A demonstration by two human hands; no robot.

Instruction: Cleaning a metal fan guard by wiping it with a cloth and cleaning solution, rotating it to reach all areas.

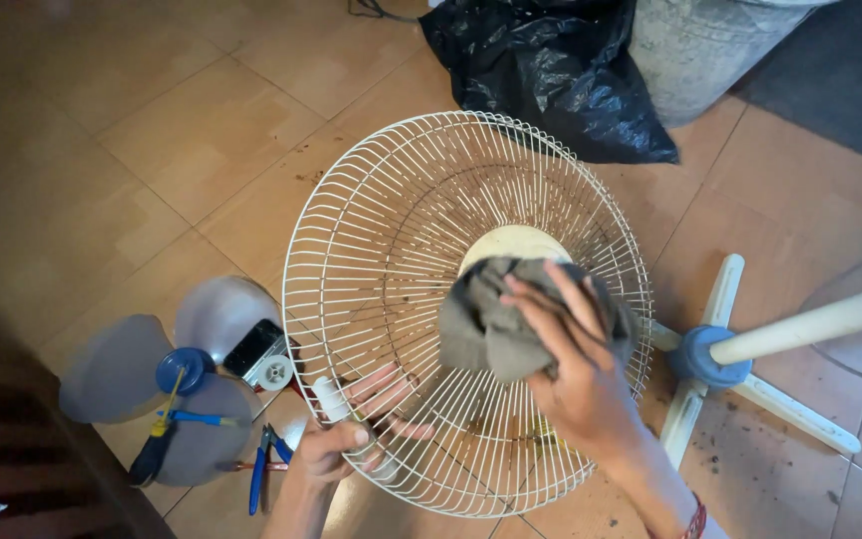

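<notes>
A white wire fan guard stands tilted over the tiled floor, its round centre plate partly covered. My right hand reaches inside the guard and presses a grey-brown cloth against the centre. My left hand grips the guard's lower rim, thumb on the outside and fingers showing through the wires.
A translucent fan blade with a blue hub lies on the floor at the left, with blue-handled pliers and a small black object beside it. A white cross-shaped fan stand with pole is at the right. A black plastic bag and a grey bin stand behind.
</notes>
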